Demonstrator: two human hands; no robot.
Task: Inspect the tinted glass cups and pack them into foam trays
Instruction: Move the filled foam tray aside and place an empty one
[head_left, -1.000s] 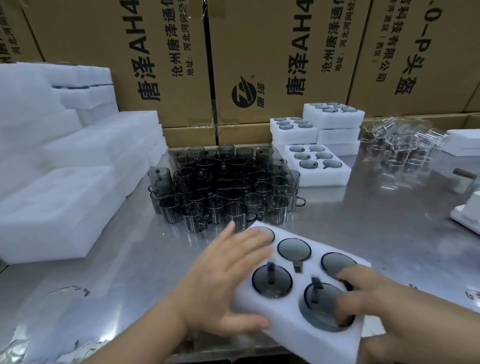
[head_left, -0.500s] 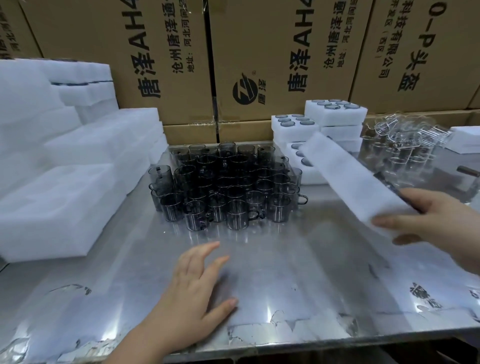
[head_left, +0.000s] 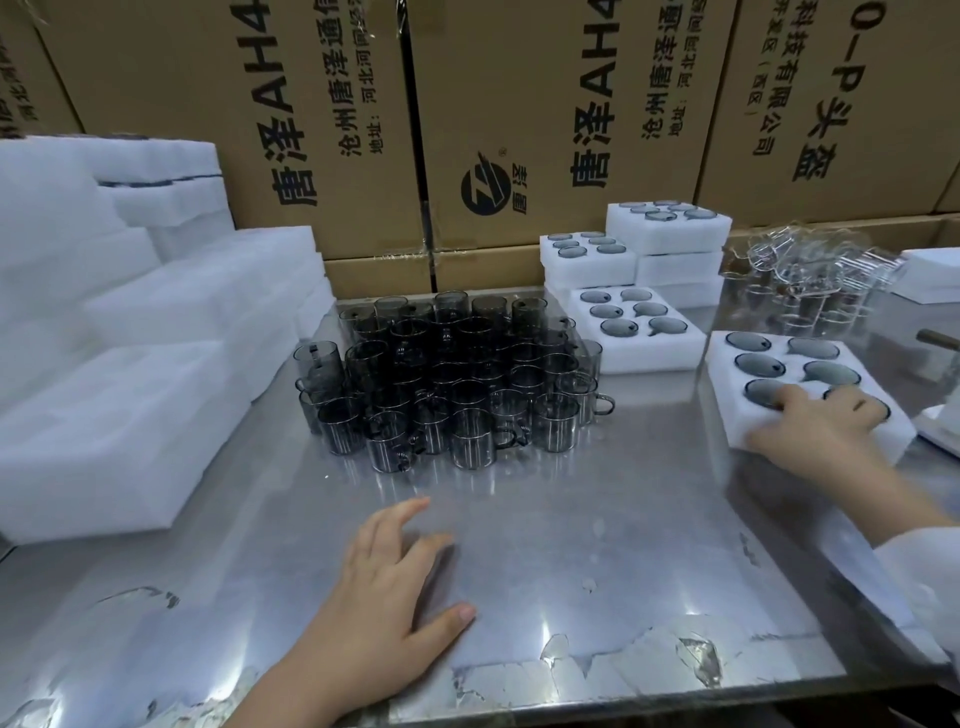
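Right hand grip: the right hand (head_left: 815, 431) lies on top of the filled foam tray (head_left: 727, 410), with its fingers spread over the near corner and two cup mouths. Nothing looks clamped, though the thumb's underside is hidden.
Left hand grip: the left hand (head_left: 384, 587) rests palm-down on the steel table (head_left: 571, 519), fingers apart and holding nothing.
Tray contents: tinted cups (head_left: 753, 364) sit in the pockets. No vacant pocket shows.
Tray position: it lies flat on the table, to the right of the loose cup cluster (head_left: 447, 374) and well apart from it.
Left hand position: in front of the cluster, on the operator's side.
Finished stock: more packed trays (head_left: 631, 332) stand just right of the cluster, and some are stacked to its right rear.
Empty foam: white foam pieces (head_left: 130, 364) are banked to the left of the cluster.
Other items: clear glassware (head_left: 810, 275) sits far to the right rear of the cluster, and printed cartons (head_left: 519, 104) stand behind it.
Step in hand: by my judgement, a completed tray is being set aside.
Next move: probably let go of the tray and bring an empty foam piece into the space in front of the cluster. Cups would then come from the cluster's front row for checking. The cups stand touching, so each calls for a straight upward lift.
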